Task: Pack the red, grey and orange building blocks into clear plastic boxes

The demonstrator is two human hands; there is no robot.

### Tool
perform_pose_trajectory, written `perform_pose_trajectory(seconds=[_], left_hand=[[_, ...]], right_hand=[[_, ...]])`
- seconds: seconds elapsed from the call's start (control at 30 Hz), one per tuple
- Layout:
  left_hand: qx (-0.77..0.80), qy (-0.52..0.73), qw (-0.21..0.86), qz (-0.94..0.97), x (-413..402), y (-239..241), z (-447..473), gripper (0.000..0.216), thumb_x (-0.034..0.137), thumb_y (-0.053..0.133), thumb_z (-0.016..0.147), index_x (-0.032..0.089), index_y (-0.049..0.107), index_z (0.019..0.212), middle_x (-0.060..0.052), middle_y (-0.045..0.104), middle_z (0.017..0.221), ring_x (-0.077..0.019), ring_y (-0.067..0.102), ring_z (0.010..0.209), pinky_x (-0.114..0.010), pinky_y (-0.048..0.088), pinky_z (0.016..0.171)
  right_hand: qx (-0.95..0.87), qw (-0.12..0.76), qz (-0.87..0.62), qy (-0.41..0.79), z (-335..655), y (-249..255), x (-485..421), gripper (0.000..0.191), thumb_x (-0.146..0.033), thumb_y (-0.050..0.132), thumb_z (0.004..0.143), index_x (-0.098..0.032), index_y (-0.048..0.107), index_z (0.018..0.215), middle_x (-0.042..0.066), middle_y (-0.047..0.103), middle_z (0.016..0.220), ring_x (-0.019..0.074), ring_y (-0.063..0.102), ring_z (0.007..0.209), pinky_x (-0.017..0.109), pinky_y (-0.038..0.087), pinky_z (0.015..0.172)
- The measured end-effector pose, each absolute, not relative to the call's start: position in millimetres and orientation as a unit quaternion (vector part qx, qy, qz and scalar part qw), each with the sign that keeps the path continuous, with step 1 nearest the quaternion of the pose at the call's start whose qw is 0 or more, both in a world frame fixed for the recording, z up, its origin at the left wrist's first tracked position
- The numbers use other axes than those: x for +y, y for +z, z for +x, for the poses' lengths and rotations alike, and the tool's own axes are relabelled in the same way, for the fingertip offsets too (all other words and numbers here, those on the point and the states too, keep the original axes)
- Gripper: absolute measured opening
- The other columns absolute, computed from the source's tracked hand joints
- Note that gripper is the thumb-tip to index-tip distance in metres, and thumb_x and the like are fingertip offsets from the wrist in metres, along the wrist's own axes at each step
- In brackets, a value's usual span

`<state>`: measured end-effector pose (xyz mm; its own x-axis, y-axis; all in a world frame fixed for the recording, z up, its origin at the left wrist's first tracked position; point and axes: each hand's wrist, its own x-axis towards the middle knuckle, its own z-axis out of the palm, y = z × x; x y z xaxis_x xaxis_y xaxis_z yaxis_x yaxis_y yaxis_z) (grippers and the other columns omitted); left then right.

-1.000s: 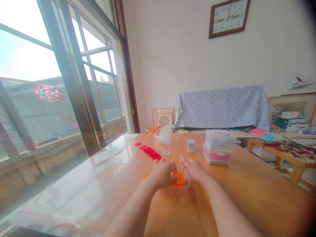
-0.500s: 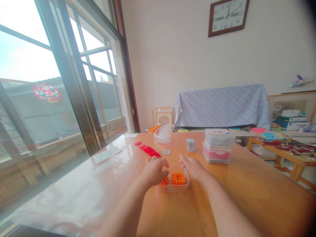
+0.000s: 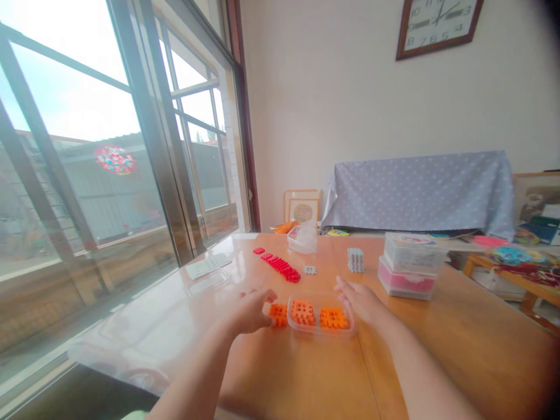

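A clear plastic tray (image 3: 321, 331) lies on the wooden table (image 3: 437, 356) and holds two orange lattice blocks (image 3: 332, 318). A third orange block (image 3: 279, 314) sits on the table just left of the tray. My left hand (image 3: 251, 309) pinches this third block with its fingers curled. My right hand (image 3: 361, 300) rests against the tray's right rim, fingers stretched out and holding nothing.
A row of red pieces (image 3: 282, 267) runs behind the tray, with a small grey piece (image 3: 310, 270) and a grey block stack (image 3: 356, 259) beyond. Stacked plastic boxes (image 3: 411, 265) stand at right, a clear container (image 3: 301, 239) at the back, clear lids (image 3: 209, 280) by the window.
My left hand has come out of the tray to its left with one orange block. The right hand stays at the tray's right side. The camera has turned left.
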<state>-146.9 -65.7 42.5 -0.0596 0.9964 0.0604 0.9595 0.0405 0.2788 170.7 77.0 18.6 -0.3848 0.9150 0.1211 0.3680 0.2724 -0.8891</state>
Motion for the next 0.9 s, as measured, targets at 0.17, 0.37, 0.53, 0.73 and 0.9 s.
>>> perform_pose_trajectory(seconds=[0.17,0.37,0.53,0.73,0.9], left_hand=[[0.716,0.127,0.076,0.683,-64.3,36.0,-145.7,0.051,0.031,0.074,0.07,0.032,0.061,0.119,-0.002,0.069,0.12,-0.0283,0.06,0.113,-0.044,0.037,0.105],[0.713,0.17,0.054,0.678,-68.9,51.5,-147.1,0.043,0.031,0.072,0.073,0.029,0.063,0.115,-0.001,0.071,0.117,-0.0258,0.06,0.111,-0.042,0.037,0.104],[0.695,0.236,0.029,0.679,-67.6,72.0,-129.9,0.032,0.035,0.067,0.081,0.029,0.064,0.112,-0.001,0.07,0.119,-0.0248,0.058,0.115,-0.038,0.039,0.103],[0.666,0.212,0.026,0.715,-61.6,97.3,-66.0,0.037,0.039,0.069,0.08,0.03,0.066,0.115,-0.004,0.067,0.119,-0.0277,0.057,0.113,-0.04,0.041,0.102],[0.641,0.146,0.037,0.753,-48.9,106.6,-19.9,0.034,0.041,0.072,0.076,0.03,0.069,0.108,-0.006,0.068,0.1,-0.0307,0.058,0.107,-0.043,0.042,0.096]], right_hand=[[-0.722,0.332,-0.443,0.415,170.3,15.8,78.0,0.074,-0.078,0.038,0.088,-0.014,0.073,0.1,0.013,0.076,0.102,0.0273,0.07,0.093,0.036,0.048,0.085],[-0.725,0.327,-0.45,0.406,170.9,16.7,76.7,0.076,-0.079,0.037,0.088,-0.014,0.073,0.1,0.012,0.076,0.094,0.0269,0.069,0.09,0.036,0.048,0.084],[-0.724,0.343,-0.438,0.407,170.1,17.2,75.8,0.074,-0.079,0.038,0.087,-0.014,0.073,0.098,0.011,0.075,0.091,0.0252,0.068,0.085,0.035,0.048,0.08],[-0.727,0.331,-0.447,0.403,168.9,15.1,80.2,0.076,-0.08,0.036,0.087,-0.015,0.074,0.097,0.011,0.075,0.087,0.0245,0.068,0.083,0.034,0.048,0.078],[-0.744,0.329,-0.447,0.373,170.0,16.0,81.9,0.078,-0.079,0.03,0.089,-0.015,0.073,0.1,0.009,0.074,0.086,0.0247,0.067,0.084,0.034,0.046,0.079]])
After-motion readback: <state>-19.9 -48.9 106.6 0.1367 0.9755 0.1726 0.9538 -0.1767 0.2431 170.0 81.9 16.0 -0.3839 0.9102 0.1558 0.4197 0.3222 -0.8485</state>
